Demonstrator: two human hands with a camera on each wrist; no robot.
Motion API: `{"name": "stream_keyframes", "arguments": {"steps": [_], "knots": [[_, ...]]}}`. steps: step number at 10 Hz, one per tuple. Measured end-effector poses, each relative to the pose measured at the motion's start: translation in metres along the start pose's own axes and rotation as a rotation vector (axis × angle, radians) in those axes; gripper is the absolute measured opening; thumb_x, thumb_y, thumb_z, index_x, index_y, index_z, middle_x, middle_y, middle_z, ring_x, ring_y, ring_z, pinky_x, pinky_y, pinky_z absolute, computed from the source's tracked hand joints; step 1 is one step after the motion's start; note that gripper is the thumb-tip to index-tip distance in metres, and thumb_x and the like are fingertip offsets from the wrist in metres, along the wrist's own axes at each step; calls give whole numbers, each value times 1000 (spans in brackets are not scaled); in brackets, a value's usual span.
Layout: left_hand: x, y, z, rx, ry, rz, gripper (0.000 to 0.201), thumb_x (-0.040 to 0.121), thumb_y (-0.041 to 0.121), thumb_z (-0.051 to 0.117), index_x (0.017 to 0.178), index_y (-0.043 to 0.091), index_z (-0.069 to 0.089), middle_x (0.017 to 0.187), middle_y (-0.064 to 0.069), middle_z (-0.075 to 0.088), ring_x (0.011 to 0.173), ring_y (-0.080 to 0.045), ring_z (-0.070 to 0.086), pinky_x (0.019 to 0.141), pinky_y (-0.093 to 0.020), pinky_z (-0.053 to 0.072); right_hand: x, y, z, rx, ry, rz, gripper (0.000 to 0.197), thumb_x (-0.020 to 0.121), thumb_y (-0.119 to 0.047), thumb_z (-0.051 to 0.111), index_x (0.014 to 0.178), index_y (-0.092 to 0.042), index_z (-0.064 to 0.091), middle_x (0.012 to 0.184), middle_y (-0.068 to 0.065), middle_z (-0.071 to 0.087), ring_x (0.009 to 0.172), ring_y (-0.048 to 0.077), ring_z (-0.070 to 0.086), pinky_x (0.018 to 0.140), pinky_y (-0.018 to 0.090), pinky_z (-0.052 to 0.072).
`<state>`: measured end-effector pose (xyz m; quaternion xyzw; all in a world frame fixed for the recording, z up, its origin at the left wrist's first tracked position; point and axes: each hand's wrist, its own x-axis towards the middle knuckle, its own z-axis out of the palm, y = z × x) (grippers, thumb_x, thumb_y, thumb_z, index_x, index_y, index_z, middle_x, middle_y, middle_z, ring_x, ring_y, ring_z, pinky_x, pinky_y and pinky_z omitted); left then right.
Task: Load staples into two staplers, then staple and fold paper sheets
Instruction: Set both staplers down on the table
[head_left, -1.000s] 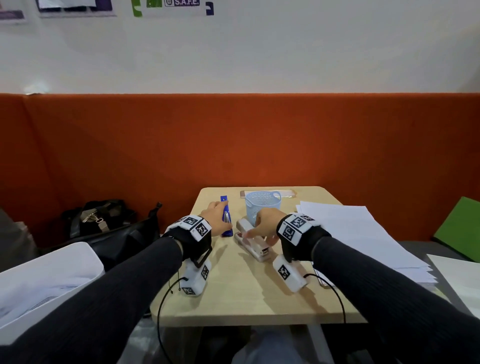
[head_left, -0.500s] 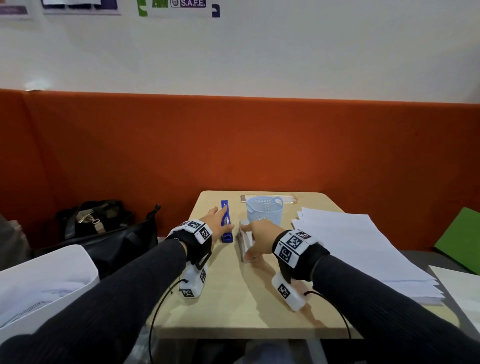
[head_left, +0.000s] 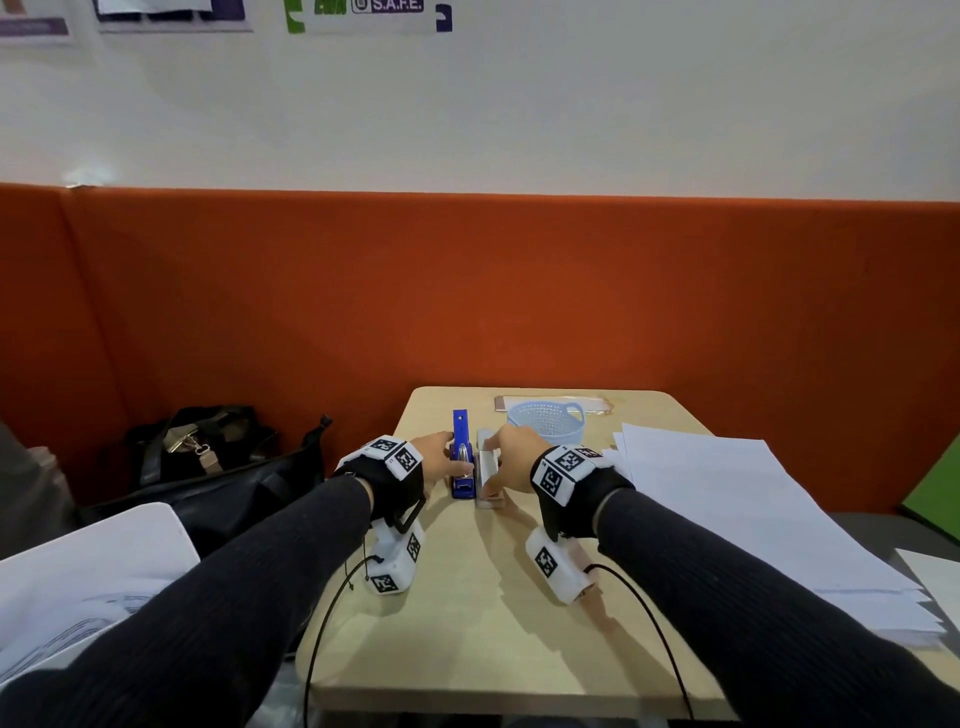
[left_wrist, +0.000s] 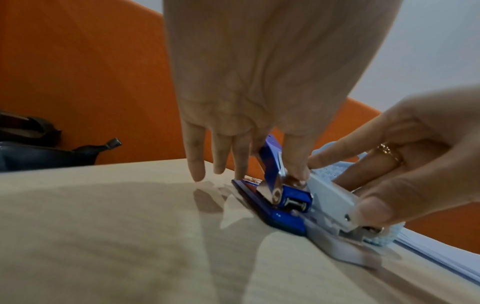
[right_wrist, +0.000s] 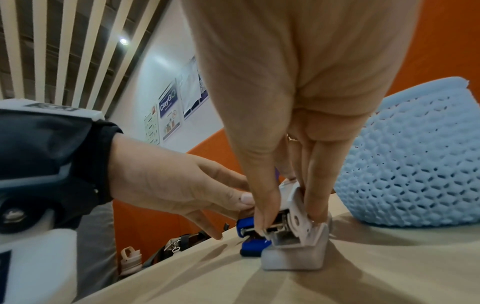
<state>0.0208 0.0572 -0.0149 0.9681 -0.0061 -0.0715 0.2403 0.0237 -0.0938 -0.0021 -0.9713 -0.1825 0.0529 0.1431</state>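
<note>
Two staplers lie side by side on the small wooden table (head_left: 467, 623). The blue stapler (head_left: 461, 431) (left_wrist: 285, 222) has its upper arm tilted up from its base. My left hand (head_left: 451, 457) (left_wrist: 270, 174) holds it, thumb on the arm and fingers down its left side, tips touching the table. The white stapler (head_left: 491, 499) (right_wrist: 293, 259) sits just right of it. My right hand (head_left: 493, 462) (right_wrist: 289, 220) pinches its near hinge end between thumb and fingers. A stack of white paper sheets (head_left: 727, 519) lies on the right.
A light blue mesh basket (head_left: 545, 423) (right_wrist: 415, 164) stands close behind the right hand, with a phone (head_left: 597, 404) behind it. A black bag (head_left: 208, 467) and a white bin (head_left: 78, 571) sit left of the table. An orange padded wall (head_left: 467, 286) backs the table.
The right hand turned the white stapler from a diagonal lie to straight alongside the blue one. The left hand slid toward the blue stapler's near end.
</note>
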Motion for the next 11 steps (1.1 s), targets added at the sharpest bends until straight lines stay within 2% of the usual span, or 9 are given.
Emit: {"name": "stream_keyframes", "arguments": {"steps": [1,3,4,5,6,8,9,10,11], "knots": [[7,-2,-3,32,-27,-15,57,95,39,57,141,11,41,134,-10,59,118,-26,58,86,-26,40,9,1,-3,2,-6,5,69,74,-28,83,132,-7,52,116,13,66,106,28,62,77,30,46],[23,-9,-6,102,-60,-12,46,96,37,56,133,10,52,126,-12,62,91,-21,54,59,-22,39,19,-4,-2,-63,-87,-16,59,76,-23,79,125,-9,51,114,12,65,104,31,62,86,36,51],[32,-12,-7,122,-82,-40,42,96,37,55,128,9,53,117,-10,63,90,-21,54,62,-23,38,21,-7,-1,-84,-101,-39,58,74,-22,81,121,-10,50,110,12,65,102,32,62,88,41,53],[32,-12,-8,139,-95,-56,42,97,37,53,129,9,54,115,-10,62,92,-21,53,75,-28,39,25,-6,0,-80,-106,-51,54,75,-14,78,121,-9,50,113,14,65,105,33,62,91,44,53],[33,-13,-8,162,-101,-57,44,97,38,53,131,10,53,126,-11,62,97,-22,55,80,-28,38,27,-4,0,-75,-124,-44,50,80,-14,73,123,-8,48,119,13,64,107,32,61,92,43,52],[34,-15,-5,201,-69,-59,43,100,36,47,129,6,55,120,-11,63,94,-22,52,80,-28,36,18,-3,-1,-53,-181,-15,44,92,-20,58,130,-3,44,127,17,58,113,32,58,92,38,46],[25,-12,-8,234,-44,-74,46,101,35,45,135,3,49,135,-15,56,113,-28,55,84,-29,38,7,-1,-7,-31,-206,-5,60,94,-24,59,144,-4,34,143,15,48,129,30,49,104,36,39],[15,-14,-12,238,-39,-81,48,101,40,42,132,5,48,135,-12,55,118,-28,55,80,-29,42,-6,3,-12,25,-224,1,76,92,-29,61,154,-12,20,153,9,38,139,27,39,113,36,31],[4,-14,-23,203,-73,-46,36,100,43,42,105,11,56,110,-10,58,95,-25,53,64,-26,39,-8,8,-15,51,-231,-9,73,90,-32,64,152,-20,27,150,5,44,134,26,46,113,40,35]]}}
